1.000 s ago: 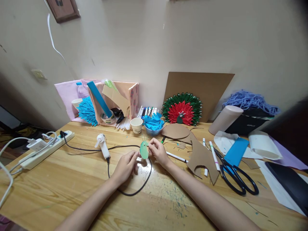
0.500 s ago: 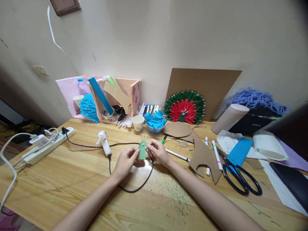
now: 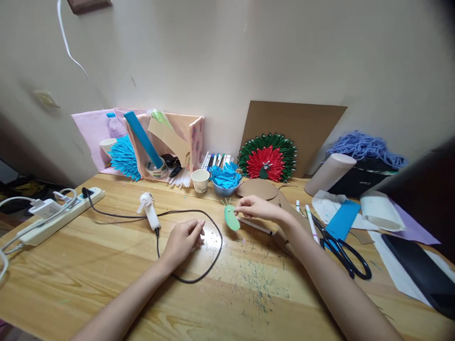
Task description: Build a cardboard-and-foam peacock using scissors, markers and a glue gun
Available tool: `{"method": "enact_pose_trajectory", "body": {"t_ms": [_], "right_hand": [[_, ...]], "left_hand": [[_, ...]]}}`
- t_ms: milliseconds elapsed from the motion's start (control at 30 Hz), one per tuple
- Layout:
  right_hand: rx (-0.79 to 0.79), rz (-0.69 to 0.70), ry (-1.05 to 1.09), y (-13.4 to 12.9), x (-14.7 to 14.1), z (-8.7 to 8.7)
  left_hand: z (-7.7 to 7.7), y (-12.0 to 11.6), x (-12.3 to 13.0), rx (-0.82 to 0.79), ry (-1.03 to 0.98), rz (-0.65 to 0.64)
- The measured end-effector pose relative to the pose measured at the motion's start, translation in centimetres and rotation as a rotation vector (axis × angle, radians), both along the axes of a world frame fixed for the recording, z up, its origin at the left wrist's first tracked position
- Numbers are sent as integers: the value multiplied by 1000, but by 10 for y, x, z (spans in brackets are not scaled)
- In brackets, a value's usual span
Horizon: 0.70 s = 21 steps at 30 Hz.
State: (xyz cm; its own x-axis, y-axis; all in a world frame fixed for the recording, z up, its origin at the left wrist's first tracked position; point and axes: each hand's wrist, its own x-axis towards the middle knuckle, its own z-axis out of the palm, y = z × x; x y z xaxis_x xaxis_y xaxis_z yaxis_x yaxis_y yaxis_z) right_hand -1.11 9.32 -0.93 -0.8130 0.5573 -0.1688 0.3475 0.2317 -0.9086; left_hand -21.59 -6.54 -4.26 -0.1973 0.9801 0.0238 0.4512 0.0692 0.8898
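A small green cutout [image 3: 232,218] with thin spikes on top hangs from the fingertips of my right hand [image 3: 256,208], pinched at its right edge. My left hand [image 3: 185,239] rests over the wooden table inside the loop of a black cord [image 3: 216,258], its thumb and fingers curled near each other; whether anything is between them cannot be made out. A white glue gun [image 3: 150,213] stands left of that hand, joined to the cord. Behind the cutout is a bowl of blue folded pieces [image 3: 226,177], beside a paper cup [image 3: 200,181].
Black scissors [image 3: 346,253], markers [image 3: 310,223] and cut cardboard [image 3: 258,189] lie on the right. A red and green fan-shaped craft [image 3: 266,158] leans at the back. At the left are a power strip [image 3: 60,222] and a pink box [image 3: 196,142].
My right hand has moved right with the green cutout, away from my left hand, which has let go of it. The view has shifted slightly.
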Motion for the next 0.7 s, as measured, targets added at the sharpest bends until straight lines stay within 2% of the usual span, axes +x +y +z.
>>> {"method": "enact_pose_trajectory", "body": {"t_ms": [100,333,433,500,600,700], "right_hand": [[86,69,-145,1,9,7],[120,60,-294,-10,-3,-2],[180,0,-346,-12,2,2],[302,-97,-374,-16,5,7],[502,-222,-222,-18,-5,18],[726,-262,-4,-9,-38,33]], "left_hand": [[1,-1,1,13,98,-14],[2,2,-2,7,102,22],[1,2,-3,-10,95,42],[2,1,-3,-16,82,68],[6,0,-5,2,80,127],[13,-1,-8,24,117,152]]}}
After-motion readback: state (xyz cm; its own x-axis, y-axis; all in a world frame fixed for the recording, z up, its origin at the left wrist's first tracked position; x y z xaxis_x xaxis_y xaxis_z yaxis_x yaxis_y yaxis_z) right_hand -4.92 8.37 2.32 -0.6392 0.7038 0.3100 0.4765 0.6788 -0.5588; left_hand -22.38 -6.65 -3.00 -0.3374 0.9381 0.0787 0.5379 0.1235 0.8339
